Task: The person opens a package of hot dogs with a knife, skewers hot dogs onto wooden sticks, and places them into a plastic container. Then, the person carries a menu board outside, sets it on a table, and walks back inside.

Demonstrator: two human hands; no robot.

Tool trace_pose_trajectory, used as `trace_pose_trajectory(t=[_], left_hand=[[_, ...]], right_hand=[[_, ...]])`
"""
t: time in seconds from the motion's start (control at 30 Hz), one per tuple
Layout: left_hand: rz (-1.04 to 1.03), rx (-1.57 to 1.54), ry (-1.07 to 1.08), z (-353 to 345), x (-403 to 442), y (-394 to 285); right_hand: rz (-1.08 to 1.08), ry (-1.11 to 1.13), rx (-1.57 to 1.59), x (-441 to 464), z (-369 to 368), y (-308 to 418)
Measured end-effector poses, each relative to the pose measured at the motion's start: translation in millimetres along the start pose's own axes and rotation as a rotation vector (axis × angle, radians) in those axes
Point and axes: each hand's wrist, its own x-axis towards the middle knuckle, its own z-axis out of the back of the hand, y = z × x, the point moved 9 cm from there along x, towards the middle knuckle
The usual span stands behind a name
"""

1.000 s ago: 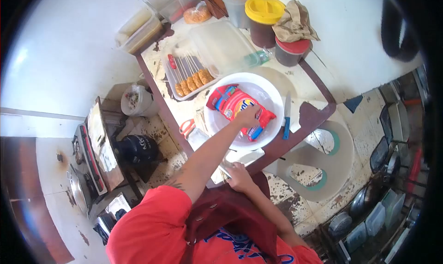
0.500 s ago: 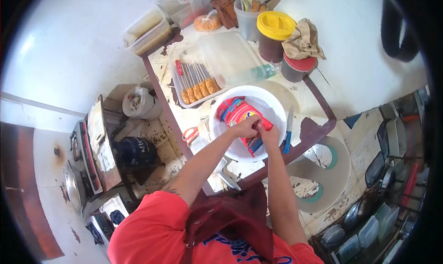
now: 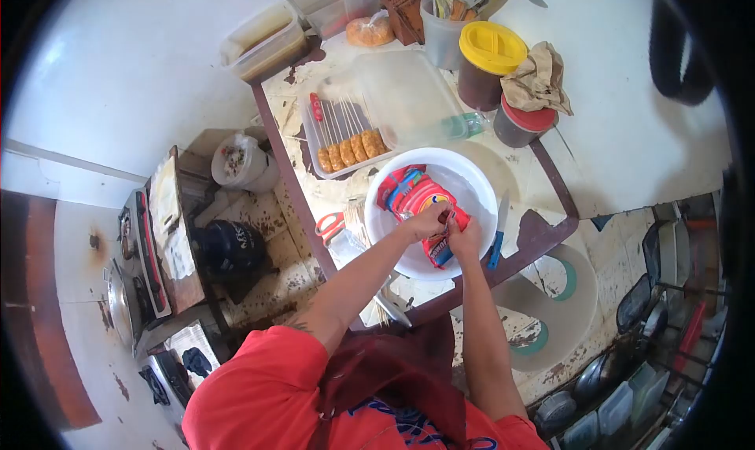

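In a white bowl [image 3: 477, 189], a red packet [image 3: 416, 199] is pinched near one end by the left hand [image 3: 429, 221] and right hand [image 3: 465, 237]. That end is apparently being worked at; firm pinching by both is called for.

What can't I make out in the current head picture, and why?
Head view:
Red pack: front print partly covered by left hand and right hand.
Whether its end is open: hidden where hands meet.
Yellow-lidded jar: contents too dark to identify.
Red shirt: lettering cut by bottom edge.
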Motion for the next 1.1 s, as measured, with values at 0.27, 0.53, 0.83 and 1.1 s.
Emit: trace_pose_trajectory(t=[0.27,0.53,0.83,1.1], left_hand=[[-0.038,0.170,-0.037,-1.8,4.0,3.0],[0.005,-0.101,0.004,-1.0,5.2,17.8],[-0.012,0.415,-0.067,14.5,3.5,-7.5],[0.044,0.297,-0.554,71.9,-29.0,5.7]], right_hand=[[0.173,0.108,0.115,6.5,4.5,-8.3],[0.181,0.157,0.187,9.7,1.2,2.6],[0.219,0.155,0.237,8.3,7.4,5.2],[0.156,-0.029,-0.105,5.6,22.1,10.3]])
